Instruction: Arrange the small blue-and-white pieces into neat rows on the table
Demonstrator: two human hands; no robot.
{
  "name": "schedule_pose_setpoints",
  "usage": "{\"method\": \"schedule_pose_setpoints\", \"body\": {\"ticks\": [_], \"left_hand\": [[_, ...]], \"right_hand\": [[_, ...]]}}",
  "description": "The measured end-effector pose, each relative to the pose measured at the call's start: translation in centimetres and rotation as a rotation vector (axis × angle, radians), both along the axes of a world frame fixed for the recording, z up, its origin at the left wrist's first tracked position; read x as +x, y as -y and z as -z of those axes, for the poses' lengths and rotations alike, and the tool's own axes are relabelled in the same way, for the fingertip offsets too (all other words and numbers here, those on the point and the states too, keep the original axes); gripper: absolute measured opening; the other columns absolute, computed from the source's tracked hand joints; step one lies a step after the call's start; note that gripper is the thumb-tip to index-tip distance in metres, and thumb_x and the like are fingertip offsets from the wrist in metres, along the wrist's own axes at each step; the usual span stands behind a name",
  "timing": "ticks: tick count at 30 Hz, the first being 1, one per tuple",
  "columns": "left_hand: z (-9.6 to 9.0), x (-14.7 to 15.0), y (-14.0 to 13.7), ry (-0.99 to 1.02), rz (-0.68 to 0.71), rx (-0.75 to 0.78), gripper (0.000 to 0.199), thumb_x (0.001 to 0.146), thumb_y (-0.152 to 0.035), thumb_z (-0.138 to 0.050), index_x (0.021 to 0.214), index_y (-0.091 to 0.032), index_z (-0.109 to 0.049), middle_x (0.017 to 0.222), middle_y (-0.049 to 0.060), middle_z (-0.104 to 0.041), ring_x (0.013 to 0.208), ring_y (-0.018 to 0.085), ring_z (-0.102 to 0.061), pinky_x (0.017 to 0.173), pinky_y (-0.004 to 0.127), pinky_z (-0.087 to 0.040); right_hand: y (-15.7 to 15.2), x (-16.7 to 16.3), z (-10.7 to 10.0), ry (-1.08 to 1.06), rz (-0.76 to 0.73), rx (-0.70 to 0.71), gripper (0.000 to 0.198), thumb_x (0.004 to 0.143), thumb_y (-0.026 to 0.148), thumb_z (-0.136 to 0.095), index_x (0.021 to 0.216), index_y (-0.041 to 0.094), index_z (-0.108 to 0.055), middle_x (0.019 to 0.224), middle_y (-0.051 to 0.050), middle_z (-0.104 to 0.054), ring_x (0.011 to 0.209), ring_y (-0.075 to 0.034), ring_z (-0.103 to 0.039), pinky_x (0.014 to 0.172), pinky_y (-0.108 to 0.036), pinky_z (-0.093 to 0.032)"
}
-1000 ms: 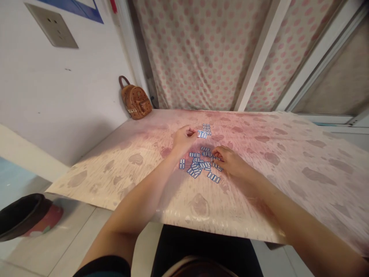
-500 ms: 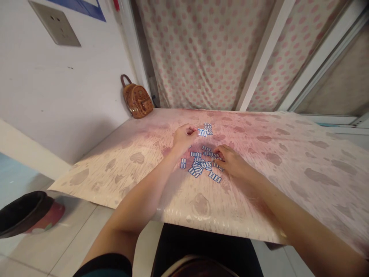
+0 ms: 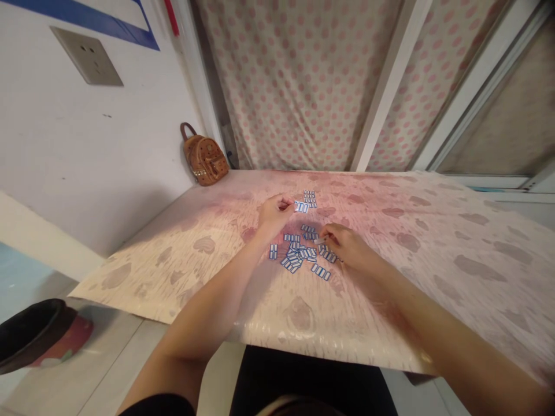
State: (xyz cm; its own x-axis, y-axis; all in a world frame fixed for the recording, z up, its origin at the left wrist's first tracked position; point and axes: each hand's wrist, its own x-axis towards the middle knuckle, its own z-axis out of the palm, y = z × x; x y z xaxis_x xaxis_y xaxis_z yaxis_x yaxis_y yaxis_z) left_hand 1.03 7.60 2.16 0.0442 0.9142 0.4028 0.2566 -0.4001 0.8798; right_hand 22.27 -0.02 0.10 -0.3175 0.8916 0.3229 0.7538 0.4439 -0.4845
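Between the fingertips of my left hand [image 3: 276,212] is a small blue-and-white card [image 3: 302,207] marked with rectangles. Just beyond it, a neat group of similar cards [image 3: 310,197] lies on the table. My right hand [image 3: 344,242] pinches another small card [image 3: 319,240], tilted and pale on the side I see. Below and left of that hand spreads a loose, overlapping pile of the same cards [image 3: 297,257]. Single cards lie apart from the pile, one at its left [image 3: 273,251] and one nearer me [image 3: 321,272].
A patterned plastic cloth covers the table [image 3: 299,315]. A small brown backpack [image 3: 205,159] leans against the wall at the back left. Behind the table hangs a dotted curtain [image 3: 299,86]. A dark-rimmed pot [image 3: 56,329] stands on the floor at left.
My right hand has lifted a card from the pile and tilted it. My left hand keeps its card near the far group. The whole view has shifted slightly.
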Motion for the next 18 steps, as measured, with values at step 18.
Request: {"method": "schedule_pose_setpoints", "body": {"ticks": [18], "left_hand": [[-0.3, 0.1, 0.2, -0.002, 0.006, -0.029, 0.0, 0.074, -0.018, -0.066, 0.074, -0.018, -0.065, 0.072, 0.001, -0.07, 0.069, 0.014, -0.066, 0.058, 0.021, -0.045]], "right_hand": [[0.9, -0.5, -1.9, 0.015, -0.199, -0.044, 0.021, 0.084, 0.012, -0.05, 0.085, 0.023, -0.069, 0.101, -0.005, -0.072, 0.096, -0.021, -0.064, 0.089, -0.036, -0.047]]}}
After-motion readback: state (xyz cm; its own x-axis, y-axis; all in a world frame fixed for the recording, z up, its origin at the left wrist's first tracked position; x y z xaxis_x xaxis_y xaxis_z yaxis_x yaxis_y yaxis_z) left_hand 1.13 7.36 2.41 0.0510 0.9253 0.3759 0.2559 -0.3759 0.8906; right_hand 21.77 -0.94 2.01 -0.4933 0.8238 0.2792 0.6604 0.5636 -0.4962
